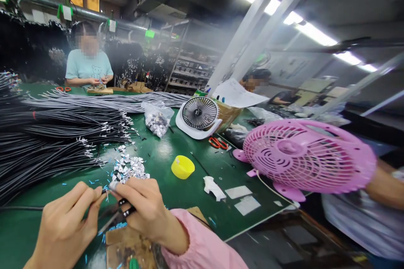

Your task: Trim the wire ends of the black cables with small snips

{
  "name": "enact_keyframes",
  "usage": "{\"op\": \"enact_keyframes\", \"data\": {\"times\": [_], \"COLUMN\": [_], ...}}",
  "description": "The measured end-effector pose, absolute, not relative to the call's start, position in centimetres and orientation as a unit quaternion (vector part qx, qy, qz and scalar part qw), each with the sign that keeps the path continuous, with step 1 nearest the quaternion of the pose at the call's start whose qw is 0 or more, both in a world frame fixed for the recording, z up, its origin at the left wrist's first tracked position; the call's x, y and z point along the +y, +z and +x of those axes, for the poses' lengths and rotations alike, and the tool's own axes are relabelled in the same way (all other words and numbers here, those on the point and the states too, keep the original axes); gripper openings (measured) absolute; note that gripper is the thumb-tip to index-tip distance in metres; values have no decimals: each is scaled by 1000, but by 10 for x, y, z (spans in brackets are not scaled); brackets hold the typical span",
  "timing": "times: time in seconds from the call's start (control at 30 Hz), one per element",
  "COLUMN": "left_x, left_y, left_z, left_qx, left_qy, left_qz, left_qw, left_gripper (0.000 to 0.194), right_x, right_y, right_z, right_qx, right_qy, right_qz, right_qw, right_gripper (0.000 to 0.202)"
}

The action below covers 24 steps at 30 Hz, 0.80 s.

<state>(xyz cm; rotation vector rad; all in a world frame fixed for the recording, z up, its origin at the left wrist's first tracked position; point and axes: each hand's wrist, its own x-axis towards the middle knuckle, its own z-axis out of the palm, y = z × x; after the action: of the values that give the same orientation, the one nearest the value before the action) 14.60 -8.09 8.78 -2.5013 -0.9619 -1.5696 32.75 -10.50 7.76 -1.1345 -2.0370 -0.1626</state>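
My left hand (67,220) pinches a black cable (22,208) near its stripped end, where thin coloured wires show. Close beside that end, my right hand (147,208) is closed, thumb and forefinger together; what the tips grip is too small to make out. A black piece with white dots (126,208) sits around or between its fingers. Below the hands is a worn wooden block (126,241), with blue scraps and a blurred metal blade (110,220) near it. Just beyond lies a pile of silver foil scraps (131,167).
Bundles of black cables (57,126) and grey cables (126,101) cover the left. Further back are a bag of scraps (158,119), a white fan (199,113) and orange scissors (217,143). A yellow ring (183,167) and pink fan (293,155) stand rightward. A co-worker (90,65) sits opposite.
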Motion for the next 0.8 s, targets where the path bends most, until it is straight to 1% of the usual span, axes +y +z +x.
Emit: {"op": "enact_keyframes", "data": {"times": [0.07, 0.1, 0.17, 0.23, 0.33, 0.43, 0.5, 0.57, 0.67, 0.73, 0.8], "left_x": [-80, -78, -76, -74, -74, -75, -75, -75, -76, -77, -79], "left_y": [94, 97, 100, 98, 87, 76, 73, 73, 75, 77, 78], "left_z": [148, 148, 148, 146, 144, 144, 145, 145, 144, 143, 142], "left_qx": [-292, -284, -271, -279, -338, -406, -427, -429, -423, -424, -423], "left_qy": [-496, -488, -476, -481, -472, -447, -451, -472, -498, -499, -496], "left_qz": [-818, -825, -835, -827, -796, -755, -727, -708, -698, -700, -705], "left_qw": [0, -16, -50, -88, -171, -255, -292, -303, -293, -285, -280], "left_gripper": [30, 30, 29, 26, 26, 32, 34, 32, 28, 26, 23], "right_x": [-105, -105, -104, -102, -99, -97, -97, -97, -97, -96, -95], "right_y": [83, 84, 86, 85, 82, 80, 78, 76, 73, 71, 71], "right_z": [328, 328, 328, 327, 325, 325, 326, 326, 326, 326, 326], "right_qx": [-819, -820, -799, -754, -701, -699, -699, -693, -678, -678, -692], "right_qy": [-82, -71, -9, 81, 172, 178, 179, 204, 241, 235, 210], "right_qz": [-428, -429, -453, -481, -487, -460, -450, -447, -443, -439, -436], "right_qw": [373, 373, 395, 440, 492, 517, 526, 527, 535, 541, 536], "right_gripper": [21, 21, 20, 17, 19, 22, 22, 25, 30, 31, 25]}}
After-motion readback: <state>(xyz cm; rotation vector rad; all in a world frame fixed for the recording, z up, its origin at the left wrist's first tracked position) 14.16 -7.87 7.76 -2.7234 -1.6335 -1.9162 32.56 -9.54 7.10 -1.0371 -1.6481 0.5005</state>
